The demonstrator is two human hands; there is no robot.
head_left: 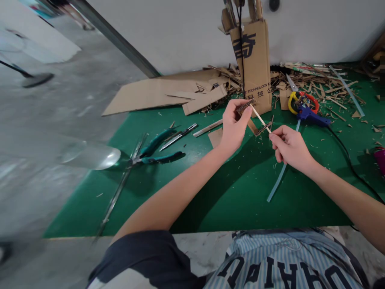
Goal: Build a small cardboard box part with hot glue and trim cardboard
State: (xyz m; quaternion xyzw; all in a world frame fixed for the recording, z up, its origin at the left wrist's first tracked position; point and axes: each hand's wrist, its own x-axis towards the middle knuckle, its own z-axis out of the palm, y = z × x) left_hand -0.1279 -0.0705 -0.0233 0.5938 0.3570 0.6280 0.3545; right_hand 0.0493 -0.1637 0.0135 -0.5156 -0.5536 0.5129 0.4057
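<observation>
Over the middle of the table, my left hand (236,125) pinches a small bent cardboard strip (263,128) with dark corrugated edges. My right hand (291,147) grips the lower end of a thin wooden stick (259,115) between thumb and fingers. The stick slants across the strip, its upper end by my left thumb; whether it passes through the cardboard I cannot tell. Just right of my right hand lies a blue glue gun (314,115), with a translucent glue stick (277,185) below it. Scissors (292,83) rest behind the glue gun.
Green-handled pliers (156,144), a utility knife (179,136) and a clear bottle (90,154) are at left. A tall cardboard structure (255,60) stands at the back among cardboard scraps (319,82) and a flat sheet (144,94). A black cord (349,152) runs right.
</observation>
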